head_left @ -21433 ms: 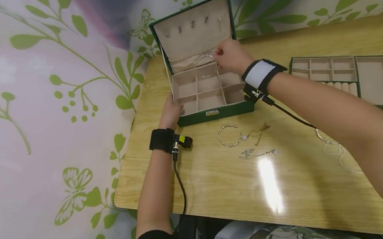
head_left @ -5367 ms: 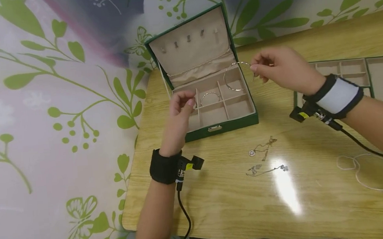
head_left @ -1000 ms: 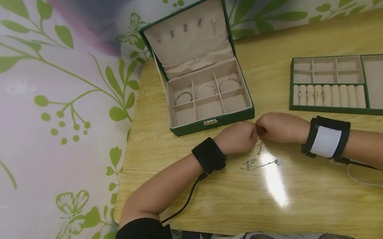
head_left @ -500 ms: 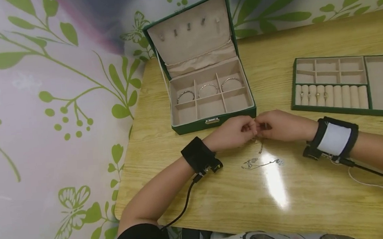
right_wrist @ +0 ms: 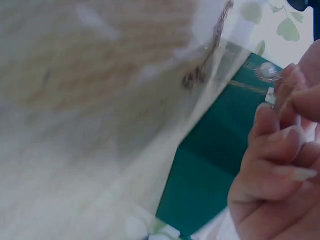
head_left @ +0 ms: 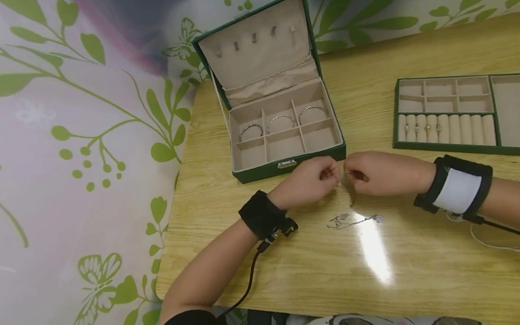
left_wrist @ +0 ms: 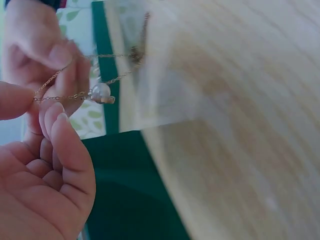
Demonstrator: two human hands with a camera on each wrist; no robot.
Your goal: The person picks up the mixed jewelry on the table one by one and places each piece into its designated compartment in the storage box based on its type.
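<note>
Both hands meet just in front of the open green jewellery box [head_left: 287, 168]. My left hand [head_left: 315, 178] and right hand [head_left: 374, 173] each pinch a thin gold chain [head_left: 351, 196] that runs between their fingertips, its loose end trailing to the wooden table [head_left: 294, 261]. In the left wrist view the chain carries a small pearl [left_wrist: 101, 92]; my left hand [left_wrist: 50, 165] pinches one side and my right hand [left_wrist: 40, 40] the other. The right wrist view shows my right hand [right_wrist: 280, 165] with the chain's end [right_wrist: 197, 75] hanging blurred.
Three silver bangles [head_left: 279, 121] lie in the box's back compartments. A second chain [head_left: 352, 220] lies on the table near my hands. A green tray [head_left: 519, 150] holding rings stands at the right. A white cord [head_left: 496, 239] loops near the right forearm.
Three bangles went into the box over the earlier frames. In the last second both hands lifted the chain off the table and drew slightly apart.
</note>
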